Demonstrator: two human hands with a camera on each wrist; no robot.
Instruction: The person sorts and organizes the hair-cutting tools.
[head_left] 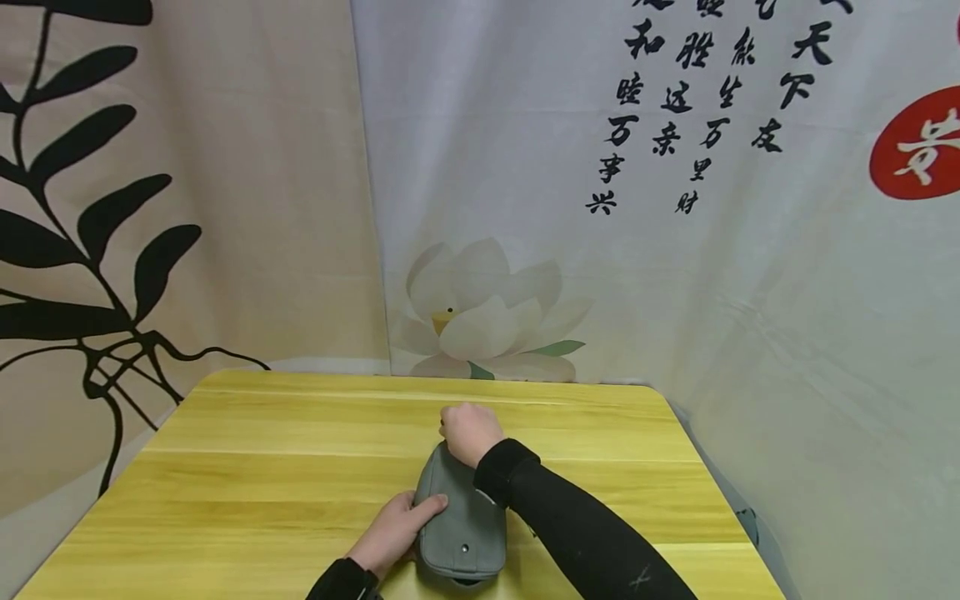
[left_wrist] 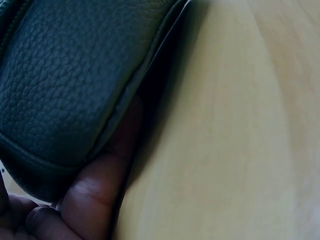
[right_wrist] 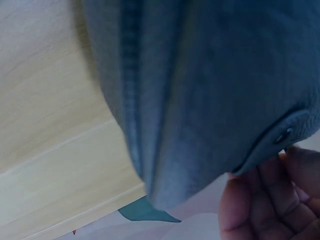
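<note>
A grey pebbled-leather pouch (head_left: 461, 527) stands on the table in front of me, its narrower end pointing away. My left hand (head_left: 396, 527) grips its near left side, thumb on top; in the left wrist view its fingers (left_wrist: 97, 192) curl beneath the leather edge (left_wrist: 117, 107). At the far end my right hand (head_left: 471, 432) is curled. The right wrist view has its fingertips (right_wrist: 239, 195) pinching at the pouch's end, beside a small tab (right_wrist: 272, 137) with a metal rivet. What exactly they pinch I cannot tell. A zipper (right_wrist: 131, 75) runs along the pouch's side.
The pouch is on a yellow wood-grain table (head_left: 262, 483) with rounded far corners. Behind the table hangs a cloth backdrop (head_left: 487, 167) with a printed lotus, dark leaves and brush characters. My dark right sleeve (head_left: 592, 525) crosses the table's near right part.
</note>
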